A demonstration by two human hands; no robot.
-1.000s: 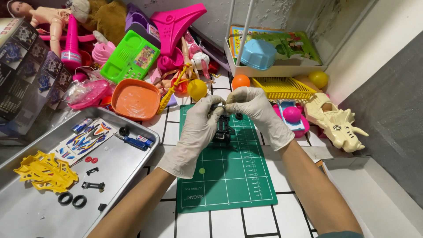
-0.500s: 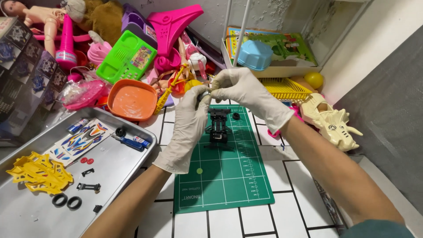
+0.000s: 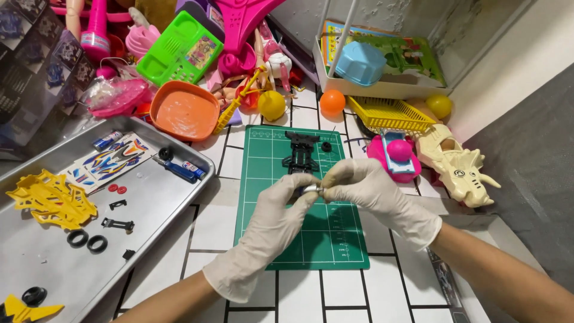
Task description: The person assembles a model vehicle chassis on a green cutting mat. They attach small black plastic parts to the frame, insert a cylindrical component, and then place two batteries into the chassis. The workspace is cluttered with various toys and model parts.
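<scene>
Both gloved hands meet over the green cutting mat (image 3: pixel 299 239): my left hand (image 3: pixel 276 206) and right hand (image 3: pixel 365 185) each pinch one end of a small silver part (image 3: pixel 312 189) between thumb and fingertips, so neither hand is free. I cannot tell what the part is; it is too small and mostly covered by the gloves. Just beyond my fingertips a black toy car chassis (image 3: pixel 301 152) lies on the mat, with a small black wheel (image 3: pixel 326 146) beside it, toward my right hand's side. Well off to the left of my left hand sits a metal tray (image 3: pixel 155 203) carrying a yellow car body (image 3: pixel 51 198), a sticker sheet (image 3: pixel 110 161), two black tyres (image 3: pixel 86 241) and a blue tube (image 3: pixel 179 168). Past the tray, beyond my left hand, stands an orange bowl (image 3: pixel 184 112). To the right of my right hand lies a cream dinosaur toy (image 3: pixel 457 164).
</scene>
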